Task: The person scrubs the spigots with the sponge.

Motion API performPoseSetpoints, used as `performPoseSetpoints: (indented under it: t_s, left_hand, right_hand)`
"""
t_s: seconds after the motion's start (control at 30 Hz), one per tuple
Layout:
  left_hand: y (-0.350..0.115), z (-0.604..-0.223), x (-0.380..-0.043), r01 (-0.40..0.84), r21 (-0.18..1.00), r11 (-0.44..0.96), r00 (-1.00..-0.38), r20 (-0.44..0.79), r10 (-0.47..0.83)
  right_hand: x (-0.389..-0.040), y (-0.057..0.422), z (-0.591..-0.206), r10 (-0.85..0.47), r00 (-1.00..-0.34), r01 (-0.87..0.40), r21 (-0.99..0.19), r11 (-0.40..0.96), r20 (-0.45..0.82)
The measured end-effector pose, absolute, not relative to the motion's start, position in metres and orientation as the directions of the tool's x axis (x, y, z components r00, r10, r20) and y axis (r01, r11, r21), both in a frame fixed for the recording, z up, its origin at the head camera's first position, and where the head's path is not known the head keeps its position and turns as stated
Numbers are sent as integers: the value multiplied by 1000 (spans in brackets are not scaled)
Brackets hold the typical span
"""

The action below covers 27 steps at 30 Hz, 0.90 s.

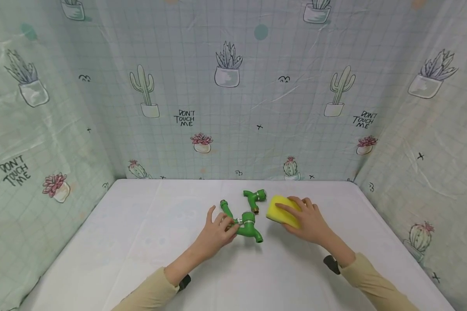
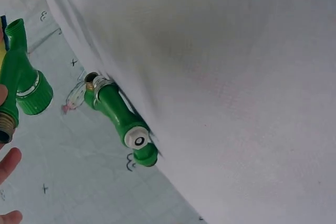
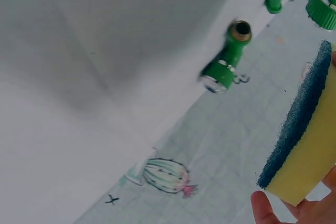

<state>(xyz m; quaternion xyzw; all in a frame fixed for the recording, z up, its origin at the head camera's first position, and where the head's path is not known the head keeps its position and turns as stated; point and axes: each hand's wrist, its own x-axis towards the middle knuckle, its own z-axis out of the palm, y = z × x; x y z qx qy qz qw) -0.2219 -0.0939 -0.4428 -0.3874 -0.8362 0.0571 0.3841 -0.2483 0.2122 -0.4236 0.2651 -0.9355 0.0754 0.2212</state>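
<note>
My left hand (image 1: 218,233) pinches a green plastic tap (image 1: 248,225) by its brass threaded end, and the tap's spout points down to the right. In my right hand (image 1: 310,222) is a yellow sponge (image 1: 283,209), gripped by its edges with the fingers over the top. The right wrist view shows the sponge's dark scouring pad (image 3: 299,119) facing the held tap. Another green tap (image 1: 254,199) lies on the table just beyond. A third green tap (image 1: 225,208) lies behind my left hand, which partly hides it.
The white-covered table (image 1: 148,224) spreads under both hands. Pale curtains (image 1: 257,103) printed with cacti and lettering stand round its back and sides. Dark wrist straps (image 1: 332,264) show at the cuffs of both sleeves.
</note>
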Motion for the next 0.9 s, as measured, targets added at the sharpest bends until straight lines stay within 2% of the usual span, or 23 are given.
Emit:
performPoseSetpoints:
  t_s: [0.43, 0.63, 0.9]
  left_hand:
    - [-97, -420, -223, 632, -337, 698, -352, 677, 646]
    - [-99, -414, -223, 631, -327, 704, -341, 698, 630]
    - [-99, -411, -222, 627, -333, 704, -338, 698, 632]
  right_hand:
    - [-230, 190, -400, -521, -661, -629, -20, 777, 539]
    - [-226, 181, -394, -561, -597, -685, -1, 729, 574]
    - [-221, 176, -388, -601, -552, -721, 32, 692, 578]
